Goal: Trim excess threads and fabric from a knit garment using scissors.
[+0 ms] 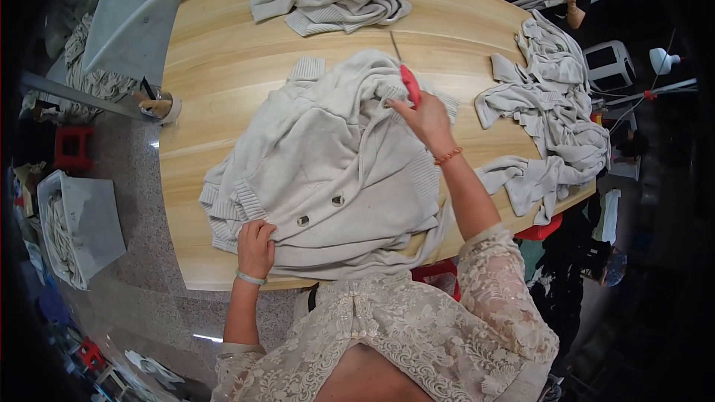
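Observation:
A beige knitted cardigan (298, 156) lies bunched on the wooden table in front of me, with ribbed bands and dark buttons along its front edge. My left hand (255, 248) grips its near-left front corner beside a ribbed band, fingers bent over the cloth. At the upper right of the cardigan, my right hand (428, 119) is closed around a red-handled tool (410, 83). A thin dark shaft points away from its handle; the exact kind does not show. My right thumb and fingertips also meet the cardigan's edge near a button.
More beige knitwear (342, 0) lies on the table's far side and along its right (558, 112). A cup of tools (165, 106) is at the left edge of the table (201, 119). White bins (104, 223) stand to the left. Another person's hand (573, 13) shows at the far right.

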